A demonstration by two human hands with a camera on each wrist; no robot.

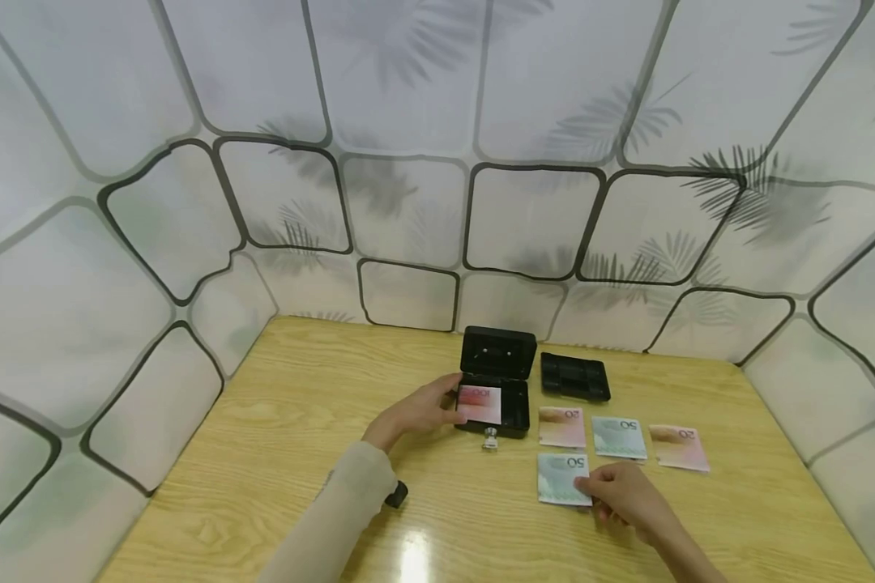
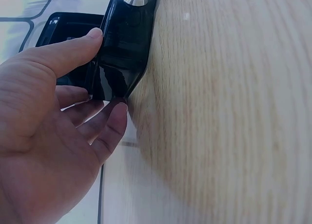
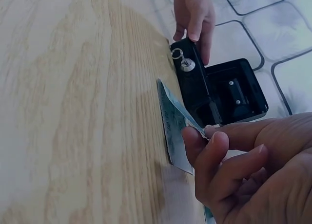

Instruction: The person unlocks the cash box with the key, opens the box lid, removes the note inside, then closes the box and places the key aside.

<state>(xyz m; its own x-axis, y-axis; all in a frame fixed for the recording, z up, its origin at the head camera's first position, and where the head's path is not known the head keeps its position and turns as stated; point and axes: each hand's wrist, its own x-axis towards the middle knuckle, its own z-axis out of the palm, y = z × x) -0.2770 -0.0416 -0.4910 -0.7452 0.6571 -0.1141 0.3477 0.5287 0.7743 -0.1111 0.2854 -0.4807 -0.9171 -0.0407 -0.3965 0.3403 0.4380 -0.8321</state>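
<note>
– Pale wall covering [image 1: 408, 212], patterned with rounded blocks and grey fronds, rises round a wood-grain table [image 1: 313, 380]. What's on that?

– Near the centre of the head view, a black cash box [image 1: 514, 405], its lid [image 1: 498, 351] raised at the back. One pink 100 note [image 1: 480, 405] lies inside, on the left. A silver lock [image 3: 187, 65] with a ring on it sits on the front.

– And the left hand [image 1: 423, 407]?

– Holding the box's left side, thumb against the front edge, other fingers bent loosely about the corner.

– The right hand [image 1: 630, 495]?

– Lower right of centre, thumb and fingertips pinching the right edge of a green 50 note [image 1: 563, 478].

– Is that note flat?

– Bent and tilted, by the right wrist view; I can't tell whether any edge touches the table.

– Other notes?

– Above it, running rightward: a pink 20 note [image 1: 563, 427], a second green 50 note [image 1: 620, 438], a second pink 20 note [image 1: 678, 448]. Just right of the box sits a black tray [image 1: 574, 377].
</note>
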